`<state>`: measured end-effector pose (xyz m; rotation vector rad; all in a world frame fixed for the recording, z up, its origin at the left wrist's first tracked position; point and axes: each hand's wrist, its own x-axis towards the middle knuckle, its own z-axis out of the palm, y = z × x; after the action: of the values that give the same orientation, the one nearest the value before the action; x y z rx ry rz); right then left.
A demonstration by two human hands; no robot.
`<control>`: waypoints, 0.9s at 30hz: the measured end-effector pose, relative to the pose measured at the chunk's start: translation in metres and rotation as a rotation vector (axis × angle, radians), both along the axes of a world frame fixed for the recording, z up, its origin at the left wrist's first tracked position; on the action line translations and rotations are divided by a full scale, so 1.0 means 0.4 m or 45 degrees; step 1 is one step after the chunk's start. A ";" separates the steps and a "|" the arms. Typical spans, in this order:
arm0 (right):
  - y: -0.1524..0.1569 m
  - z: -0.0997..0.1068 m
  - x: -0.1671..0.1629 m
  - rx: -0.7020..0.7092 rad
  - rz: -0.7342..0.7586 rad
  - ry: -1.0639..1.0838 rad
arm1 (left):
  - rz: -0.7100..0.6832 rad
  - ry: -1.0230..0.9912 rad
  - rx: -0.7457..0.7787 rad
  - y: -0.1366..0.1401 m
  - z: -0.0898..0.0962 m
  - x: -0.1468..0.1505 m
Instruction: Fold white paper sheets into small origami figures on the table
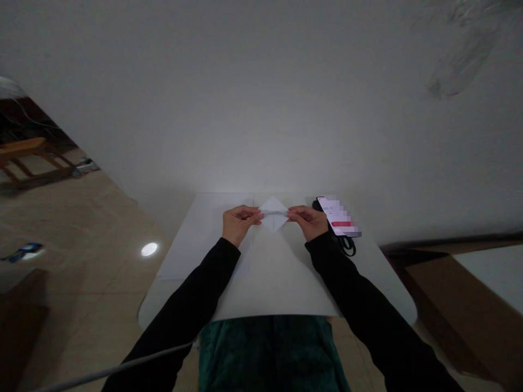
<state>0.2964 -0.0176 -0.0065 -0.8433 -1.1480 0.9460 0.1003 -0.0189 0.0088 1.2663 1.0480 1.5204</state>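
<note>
From where I stand, the small folded paper [273, 222] sits squarely between the person's two hands, turned as a diamond, one corner pointing to the wall and one back at the person. The left hand [240, 222] pinches its left corner between thumb and fingers; the right hand [311, 220] grips the right corner the same way, so neither is nearer. A crease or raised edge runs crosswise from one grip to the other; with both side corners covered, I can't tell which axis is longer. The paper is over the counter [281, 288], though whether it touches the surface I can't make out. A larger white sheet [200, 234] lies flat by the left hand, and a phone [333, 212] with a lit screen is just beyond the right one. Off to the right stands a brown box-like piece [453, 299], its inside hidden from view.
</note>
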 end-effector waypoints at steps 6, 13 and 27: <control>-0.012 0.014 -0.005 -0.009 -0.074 -0.006 | 0.030 -0.027 -0.003 -0.002 0.000 0.005; -0.015 0.018 -0.006 -0.120 -0.089 0.071 | 0.095 0.084 -0.008 -0.008 0.008 0.014; -0.026 0.007 -0.002 -0.118 -0.034 -0.102 | -0.299 0.151 0.044 0.002 -0.001 0.006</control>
<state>0.2956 -0.0281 -0.0035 -0.9766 -1.1655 0.9568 0.1026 -0.0182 0.0082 1.4640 0.9140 1.3034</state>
